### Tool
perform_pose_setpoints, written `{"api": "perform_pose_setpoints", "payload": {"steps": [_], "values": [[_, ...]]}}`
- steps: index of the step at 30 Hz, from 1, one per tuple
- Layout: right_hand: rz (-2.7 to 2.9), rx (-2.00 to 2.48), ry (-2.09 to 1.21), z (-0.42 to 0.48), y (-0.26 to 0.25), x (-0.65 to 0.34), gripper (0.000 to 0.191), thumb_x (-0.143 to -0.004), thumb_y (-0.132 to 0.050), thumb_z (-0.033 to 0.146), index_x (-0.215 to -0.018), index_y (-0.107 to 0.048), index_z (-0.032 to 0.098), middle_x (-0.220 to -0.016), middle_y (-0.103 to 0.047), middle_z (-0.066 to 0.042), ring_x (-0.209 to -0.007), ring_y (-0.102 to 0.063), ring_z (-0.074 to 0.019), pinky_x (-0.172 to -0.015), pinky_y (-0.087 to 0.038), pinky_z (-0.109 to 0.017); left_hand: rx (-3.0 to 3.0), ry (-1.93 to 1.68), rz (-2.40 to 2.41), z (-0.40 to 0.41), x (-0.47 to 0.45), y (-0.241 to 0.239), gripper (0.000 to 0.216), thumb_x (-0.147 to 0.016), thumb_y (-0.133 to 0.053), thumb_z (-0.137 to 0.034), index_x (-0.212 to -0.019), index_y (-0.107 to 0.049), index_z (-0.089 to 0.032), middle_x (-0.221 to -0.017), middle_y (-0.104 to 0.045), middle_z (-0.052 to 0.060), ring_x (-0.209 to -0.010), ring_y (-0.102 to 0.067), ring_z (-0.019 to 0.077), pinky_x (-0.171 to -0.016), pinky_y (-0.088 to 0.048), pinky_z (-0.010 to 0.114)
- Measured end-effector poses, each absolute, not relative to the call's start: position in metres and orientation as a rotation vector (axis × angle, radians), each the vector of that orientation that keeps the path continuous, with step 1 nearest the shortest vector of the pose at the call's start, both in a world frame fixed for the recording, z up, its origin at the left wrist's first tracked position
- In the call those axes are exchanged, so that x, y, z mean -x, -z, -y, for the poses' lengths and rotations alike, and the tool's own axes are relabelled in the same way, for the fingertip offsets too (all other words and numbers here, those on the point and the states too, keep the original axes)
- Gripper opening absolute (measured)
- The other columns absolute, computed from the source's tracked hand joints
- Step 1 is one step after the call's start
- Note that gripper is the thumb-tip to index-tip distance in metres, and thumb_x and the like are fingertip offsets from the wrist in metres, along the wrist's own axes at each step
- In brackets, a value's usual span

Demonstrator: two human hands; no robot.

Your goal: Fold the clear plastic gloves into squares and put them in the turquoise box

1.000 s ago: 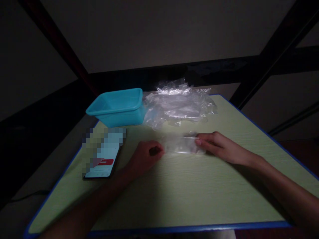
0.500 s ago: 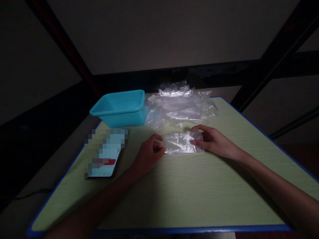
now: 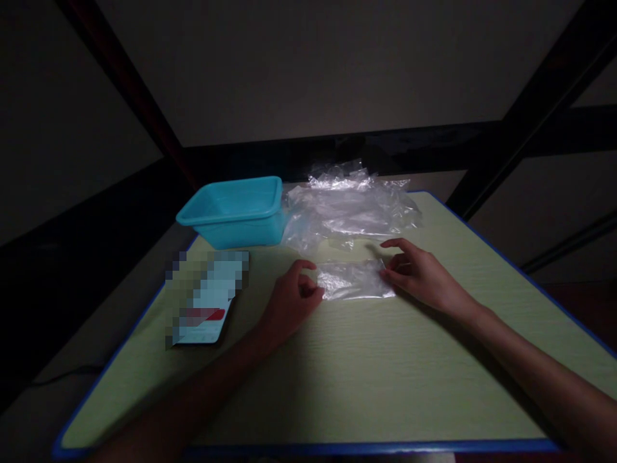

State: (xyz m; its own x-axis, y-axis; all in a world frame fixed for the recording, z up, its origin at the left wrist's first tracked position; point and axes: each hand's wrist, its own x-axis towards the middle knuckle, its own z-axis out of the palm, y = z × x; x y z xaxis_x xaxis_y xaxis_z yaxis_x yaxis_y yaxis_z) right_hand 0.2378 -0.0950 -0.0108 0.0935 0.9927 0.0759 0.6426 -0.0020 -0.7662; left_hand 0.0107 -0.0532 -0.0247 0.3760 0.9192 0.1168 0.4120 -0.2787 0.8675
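Observation:
A folded clear plastic bag [image 3: 357,280] lies flat on the table in front of me, its surface shiny and creased. At its left end is my left hand [image 3: 295,292], thumb and forefinger apart, the fingertips touching the bag's edge and near corner. My right hand [image 3: 413,269] is at the opposite end with its fingers spread; the thumb rests at the bag's right edge while the forefinger is raised off it. Behind the folded bag, a loose pile of clear plastic bags [image 3: 357,209] spreads across the back of the table.
A turquoise plastic basin [image 3: 236,228] stands at the back left, against the pile. Left of my left hand lies a phone [image 3: 202,329] with a lit, partly blurred screen. The pale table [image 3: 366,379] has a blue edge. A wall rises behind it.
My right hand has loosened from the bag's right end, its forefinger lifting and moving right. The bag lies flatter, and my left hand stays at its left end.

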Motion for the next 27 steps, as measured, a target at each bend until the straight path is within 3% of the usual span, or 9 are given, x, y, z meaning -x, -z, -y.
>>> {"api": "perform_pose_setpoints", "payload": {"steps": [14, 27], "values": [[1.752, 1.729, -0.469, 0.097, 0.0172, -0.2341, 0.034, -0.077, -0.05, 0.026, -0.109, -0.045, 0.015, -0.068, -0.06, -0.003, -0.056, -0.057, -0.016, -0.053, -0.042, -0.028, -1.912, -0.831, -1.181, 0.0539, -0.0099, 0.0287, 0.029, -0.066, -0.056, -0.014, -0.094, -0.049, -0.018, -0.051, -0.045, -0.011, -0.047, -0.044, 0.0076, -0.049, -0.034, 0.018], [1.469, 1.605, -0.761, 0.0898, 0.0197, -0.2428, 0.033, -0.067, -0.057, 0.033, -0.094, -0.044, 0.019, -0.058, -0.053, 0.003, -0.048, -0.05, -0.0131, -0.045, -0.038, -0.026, -1.897, -0.83, -1.162, 0.053, -0.0092, 0.03, 0.028, -0.067, -0.056, -0.014, -0.094, -0.049, -0.018, -0.052, -0.045, -0.011, -0.048, -0.045, 0.0082, -0.049, -0.035, 0.019]]}}
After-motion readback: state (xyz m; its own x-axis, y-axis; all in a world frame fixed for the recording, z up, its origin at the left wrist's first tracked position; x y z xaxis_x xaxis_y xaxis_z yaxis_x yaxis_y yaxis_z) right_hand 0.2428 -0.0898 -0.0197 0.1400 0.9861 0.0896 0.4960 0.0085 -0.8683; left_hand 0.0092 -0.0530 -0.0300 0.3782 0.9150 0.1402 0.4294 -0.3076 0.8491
